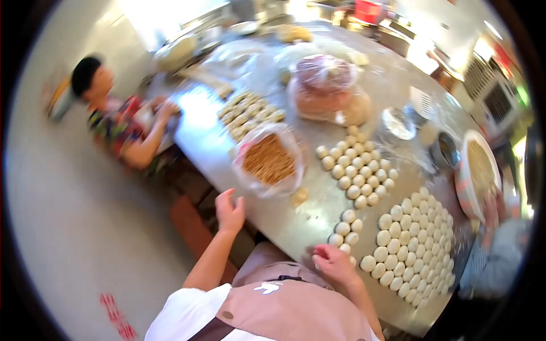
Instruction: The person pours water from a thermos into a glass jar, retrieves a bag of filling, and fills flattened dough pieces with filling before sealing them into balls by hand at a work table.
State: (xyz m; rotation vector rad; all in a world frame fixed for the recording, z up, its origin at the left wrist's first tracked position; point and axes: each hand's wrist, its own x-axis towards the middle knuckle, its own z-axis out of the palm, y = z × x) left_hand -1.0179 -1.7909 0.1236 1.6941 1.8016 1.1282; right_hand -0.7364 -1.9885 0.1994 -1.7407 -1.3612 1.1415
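Observation:
My left hand [230,212] is raised just off the table's near edge, below the bag of filling. Its thumb and fingers are apart, with nothing between them. Low at the same edge, my right hand [334,263] is beside a short cluster of white dough balls [343,228]. Its fingertips are smeared, so I cannot tell whether they hold anything. A clear plastic bag [240,181] stands open, full of brown crumbly filling [269,161]. A flattened piece of dough [300,197] lies by the bag.
More dough balls [358,170] and rows of flattened rounds [412,244] cover the steel table [278,224]. Dough pieces [248,113] and wrapped bags [324,88] stand farther back. A person [128,125] is at the left; another person's hand [493,207] touches a large basin [465,184].

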